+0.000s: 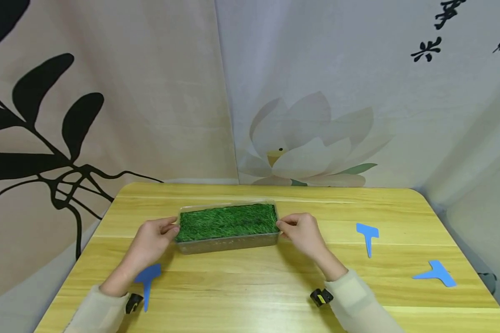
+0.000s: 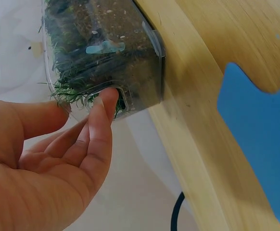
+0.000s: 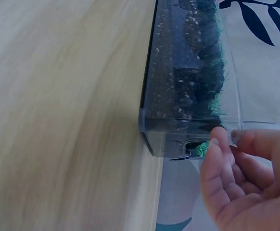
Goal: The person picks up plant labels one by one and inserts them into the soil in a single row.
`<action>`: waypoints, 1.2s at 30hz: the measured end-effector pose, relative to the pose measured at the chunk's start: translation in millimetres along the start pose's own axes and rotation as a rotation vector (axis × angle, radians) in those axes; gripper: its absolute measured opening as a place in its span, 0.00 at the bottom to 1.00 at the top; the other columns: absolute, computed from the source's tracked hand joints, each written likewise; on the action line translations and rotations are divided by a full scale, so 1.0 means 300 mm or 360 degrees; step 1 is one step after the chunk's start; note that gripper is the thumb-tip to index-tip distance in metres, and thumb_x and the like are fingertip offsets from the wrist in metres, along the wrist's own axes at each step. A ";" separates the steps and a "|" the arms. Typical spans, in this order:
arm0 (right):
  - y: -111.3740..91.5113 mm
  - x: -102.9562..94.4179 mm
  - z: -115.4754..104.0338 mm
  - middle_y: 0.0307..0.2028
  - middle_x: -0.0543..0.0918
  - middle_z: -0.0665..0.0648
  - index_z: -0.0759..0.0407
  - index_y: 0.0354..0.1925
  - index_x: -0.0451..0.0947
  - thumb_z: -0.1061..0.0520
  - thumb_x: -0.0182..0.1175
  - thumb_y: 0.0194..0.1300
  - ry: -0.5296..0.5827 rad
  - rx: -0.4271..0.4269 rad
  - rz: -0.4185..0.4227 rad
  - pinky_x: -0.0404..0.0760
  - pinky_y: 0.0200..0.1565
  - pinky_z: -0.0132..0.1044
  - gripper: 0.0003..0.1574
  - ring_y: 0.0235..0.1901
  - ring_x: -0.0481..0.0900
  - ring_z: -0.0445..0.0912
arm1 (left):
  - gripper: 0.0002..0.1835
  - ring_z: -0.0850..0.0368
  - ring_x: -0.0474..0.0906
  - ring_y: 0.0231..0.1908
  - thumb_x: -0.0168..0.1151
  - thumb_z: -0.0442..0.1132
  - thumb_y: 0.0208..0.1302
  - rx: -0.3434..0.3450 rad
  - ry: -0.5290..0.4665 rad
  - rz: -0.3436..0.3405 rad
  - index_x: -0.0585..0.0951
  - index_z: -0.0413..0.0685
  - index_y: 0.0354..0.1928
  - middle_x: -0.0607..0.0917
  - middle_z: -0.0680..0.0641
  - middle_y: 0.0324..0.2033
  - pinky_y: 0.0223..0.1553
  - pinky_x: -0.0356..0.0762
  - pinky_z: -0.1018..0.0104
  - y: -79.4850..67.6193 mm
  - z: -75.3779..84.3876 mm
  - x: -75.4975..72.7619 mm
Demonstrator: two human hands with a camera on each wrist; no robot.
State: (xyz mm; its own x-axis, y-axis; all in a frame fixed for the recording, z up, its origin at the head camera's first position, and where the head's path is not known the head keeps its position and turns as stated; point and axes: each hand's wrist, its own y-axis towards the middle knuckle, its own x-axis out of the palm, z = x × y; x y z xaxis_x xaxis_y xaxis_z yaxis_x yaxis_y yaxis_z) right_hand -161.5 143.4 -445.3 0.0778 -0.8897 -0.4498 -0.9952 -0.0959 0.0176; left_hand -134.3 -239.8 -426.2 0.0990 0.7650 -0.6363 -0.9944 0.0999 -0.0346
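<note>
A clear plastic box stands on the table, with a mat of green grass filling its top. Brown, speckled soil shows through its wall below the grass. At the box's left end my left hand grips the upper edge, its fingertips at a cut-out in the end wall, as the left wrist view shows. My right hand pinches the opposite end near the rim, fingertips beside a similar opening. Just below my left wrist lies a blue T-shaped plant label.
Two more blue T-shaped labels, one upright and one turned sideways, lie on the right of the wooden table. A printed curtain hangs behind the table's far edge.
</note>
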 end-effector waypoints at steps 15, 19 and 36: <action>-0.051 -0.076 0.014 0.28 0.89 0.55 0.62 0.37 0.90 0.60 0.67 0.70 -0.0044 0.0102 0.0000 0.82 0.30 0.39 0.07 0.31 0.89 0.58 | 0.23 0.41 0.86 0.52 0.59 0.34 0.78 0.0047 -0.0058 -0.0053 0.73 0.25 0.68 0.86 0.31 0.54 0.35 0.82 0.66 0.011 0.029 0.047; -0.059 -0.091 0.019 0.27 0.89 0.55 0.62 0.37 0.90 0.60 0.67 0.69 -0.0044 0.0145 -0.0008 0.82 0.30 0.39 0.07 0.30 0.88 0.57 | 0.23 0.43 0.87 0.50 0.59 0.33 0.78 0.0045 -0.0097 -0.0070 0.73 0.25 0.68 0.85 0.30 0.55 0.29 0.79 0.66 0.010 0.042 0.057; -0.099 -0.159 0.039 0.19 0.83 0.56 0.59 0.27 0.85 0.60 0.65 0.71 -0.0143 0.0152 -0.0035 0.69 0.24 0.35 0.13 0.22 0.81 0.57 | 0.22 0.43 0.88 0.50 0.60 0.33 0.77 0.0069 -0.0168 -0.0116 0.75 0.24 0.66 0.87 0.32 0.52 0.40 0.86 0.59 -0.005 0.076 0.113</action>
State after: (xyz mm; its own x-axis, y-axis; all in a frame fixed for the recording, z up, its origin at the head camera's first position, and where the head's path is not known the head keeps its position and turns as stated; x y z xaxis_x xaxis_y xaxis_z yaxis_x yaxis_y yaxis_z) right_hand -136.2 193.9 -434.9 0.0981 -0.8438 -0.5276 -0.9948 -0.0679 -0.0764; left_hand -128.8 -199.4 -430.3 0.1767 0.8172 -0.5486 -0.9821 0.1835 -0.0430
